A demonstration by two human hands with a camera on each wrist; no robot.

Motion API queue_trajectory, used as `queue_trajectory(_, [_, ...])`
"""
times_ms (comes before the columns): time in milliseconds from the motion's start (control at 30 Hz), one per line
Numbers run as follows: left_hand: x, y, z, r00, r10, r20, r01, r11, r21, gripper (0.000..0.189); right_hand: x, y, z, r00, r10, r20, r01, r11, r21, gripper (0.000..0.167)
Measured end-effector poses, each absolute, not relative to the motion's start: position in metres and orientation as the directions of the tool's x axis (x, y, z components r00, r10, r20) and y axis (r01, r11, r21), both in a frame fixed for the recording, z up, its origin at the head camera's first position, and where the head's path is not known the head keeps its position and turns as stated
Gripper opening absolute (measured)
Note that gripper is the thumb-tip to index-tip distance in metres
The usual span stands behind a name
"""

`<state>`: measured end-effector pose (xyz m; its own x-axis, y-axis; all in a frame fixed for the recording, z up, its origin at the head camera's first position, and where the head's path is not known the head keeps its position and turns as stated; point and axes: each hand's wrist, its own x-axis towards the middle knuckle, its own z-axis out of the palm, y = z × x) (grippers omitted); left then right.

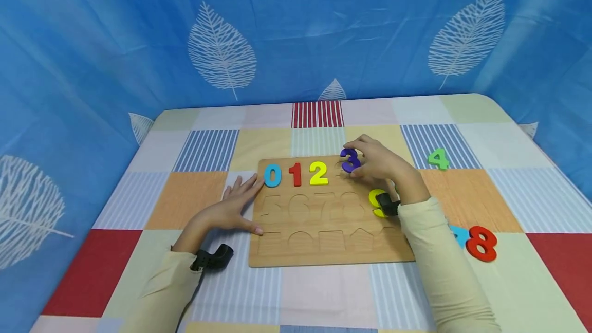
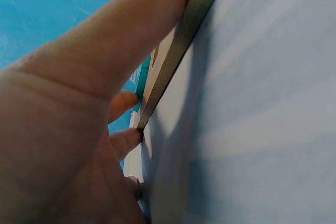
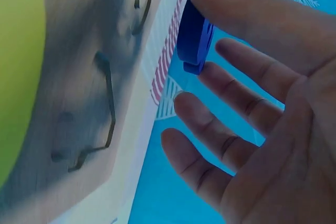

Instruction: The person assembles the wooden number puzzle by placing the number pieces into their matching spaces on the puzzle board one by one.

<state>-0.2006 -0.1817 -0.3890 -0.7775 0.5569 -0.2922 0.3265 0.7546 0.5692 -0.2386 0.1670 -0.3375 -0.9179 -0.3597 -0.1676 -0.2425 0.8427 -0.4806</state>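
A wooden number board (image 1: 287, 259) lies on the patterned cloth, with shaped recesses in rows. Along its top row sit a light blue 0 (image 1: 266, 176), a red 1 (image 1: 297, 174) and a yellow 2 (image 1: 318, 180). My right hand (image 1: 380, 160) pinches a purple 3 (image 1: 351, 161) between thumb and fingers over the top row's right part; in the right wrist view the 3 (image 3: 192, 38) is tilted, off the board. Spread along the board's left edge, my left hand (image 1: 236, 207) touches it with thumb and fingertips, close beside the 0.
A yellow number piece (image 1: 375, 197) lies at the board's right side, partly hidden by the right wrist camera. Farther right are a green 4 (image 1: 438, 159), a red 8 (image 1: 481, 244) and a light blue piece (image 1: 459, 235) partly behind the sleeve. A blue curtain (image 1: 296, 30) hangs behind.
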Motion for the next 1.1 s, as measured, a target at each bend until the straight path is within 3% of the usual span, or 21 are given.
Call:
queue_trajectory(400, [-0.201, -0.182, -0.39, -0.777, 0.559, -0.29, 0.326, 0.751, 0.573, 0.112, -0.238, 0.156, -0.349, -0.892, -0.401, -0.208, -0.289, 0.86, -0.421, 0.064])
queue_trajectory(900, [-0.2, -0.178, -0.397, -0.761, 0.58, -0.292, 0.338, 0.738, 0.584, 0.112, -0.231, 0.156, -0.359, -0.901, -0.342, -0.265, -0.217, 0.887, -0.408, 0.065])
queue_trajectory(1100, [-0.205, -0.183, -0.392, -0.766, 0.581, -0.274, 0.354, 0.738, 0.575, 0.111, -0.242, 0.151, -0.357, -0.899, -0.358, -0.251, -0.246, 0.89, -0.385, 0.065])
